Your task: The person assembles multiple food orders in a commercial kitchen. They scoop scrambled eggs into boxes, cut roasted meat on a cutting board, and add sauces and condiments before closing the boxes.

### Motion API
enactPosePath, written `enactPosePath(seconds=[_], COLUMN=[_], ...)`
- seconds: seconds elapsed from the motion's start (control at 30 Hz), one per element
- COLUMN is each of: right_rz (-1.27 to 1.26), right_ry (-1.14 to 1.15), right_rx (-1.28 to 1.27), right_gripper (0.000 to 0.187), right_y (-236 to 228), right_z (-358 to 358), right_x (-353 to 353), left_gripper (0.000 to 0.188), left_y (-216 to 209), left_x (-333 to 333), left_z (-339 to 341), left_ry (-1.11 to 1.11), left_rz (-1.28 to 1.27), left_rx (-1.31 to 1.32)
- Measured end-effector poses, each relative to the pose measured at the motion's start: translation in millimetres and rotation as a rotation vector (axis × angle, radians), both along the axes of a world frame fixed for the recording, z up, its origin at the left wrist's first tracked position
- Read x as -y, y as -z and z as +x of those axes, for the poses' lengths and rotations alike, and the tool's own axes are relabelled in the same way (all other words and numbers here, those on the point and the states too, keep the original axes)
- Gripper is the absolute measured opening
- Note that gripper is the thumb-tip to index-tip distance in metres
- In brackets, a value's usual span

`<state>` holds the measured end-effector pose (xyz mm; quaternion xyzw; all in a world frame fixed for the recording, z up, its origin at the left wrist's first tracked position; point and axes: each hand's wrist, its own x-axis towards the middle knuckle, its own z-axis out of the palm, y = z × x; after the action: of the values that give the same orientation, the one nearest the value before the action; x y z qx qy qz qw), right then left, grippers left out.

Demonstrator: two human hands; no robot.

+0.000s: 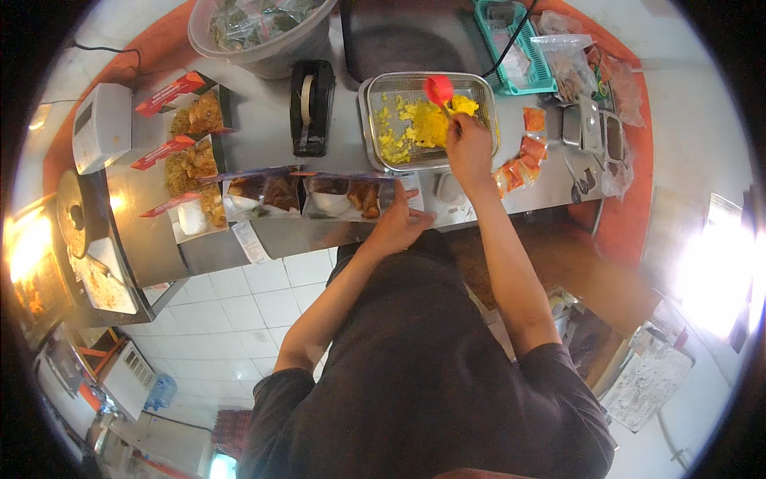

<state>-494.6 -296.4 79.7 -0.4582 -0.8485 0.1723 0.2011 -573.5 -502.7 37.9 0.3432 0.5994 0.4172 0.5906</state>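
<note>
My right hand (469, 148) is closed round the handle of a red scoop (438, 89). It is over a metal tray (372, 120) with a mesh basket, where crumbled yellow food (425, 124), like scrambled egg, lies in a loose heap. My left hand (395, 222) rests at the counter's near edge, fingers apart, beside an open meal box (343, 197) with a white portion and browned meat. Its fingertips are close to the box's right end; whether they touch it is hard to tell. A paper slip (411, 195) lies by these fingers.
More filled boxes (191, 156) stand at the left, near a black tape dispenser (309, 108). A clear tub (259, 32) of bagged greens sits behind. Orange sauce sachets (523, 164), scissors (577, 188) and a turquoise basket (515, 48) are to the right. A paper strip (250, 242) hangs off the edge.
</note>
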Motion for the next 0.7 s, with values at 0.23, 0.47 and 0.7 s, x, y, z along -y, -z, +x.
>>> enactPosePath(seconds=[0.23,0.47,0.7], right_rz=[-0.081,-0.212,-0.186], right_ry=[-0.141,-0.234,-0.277], right_rx=[0.446,0.22,0.211], right_gripper=[0.011,0.013,0.013], right_y=[31.6,48.1,17.9], right_z=[13.8,-7.6,-0.5], right_x=[25.0,20.2,12.2], left_gripper=[0.117,0.103,0.095], left_y=[28.9,32.4,15.1], left_x=[-22.0,-25.4,-23.5], left_z=[17.3,8.9,-3.9], left_ry=[-0.191,-0.162,-0.102], left_rz=[0.039,0.068,-0.074], left_rx=[0.185,0.32,0.338])
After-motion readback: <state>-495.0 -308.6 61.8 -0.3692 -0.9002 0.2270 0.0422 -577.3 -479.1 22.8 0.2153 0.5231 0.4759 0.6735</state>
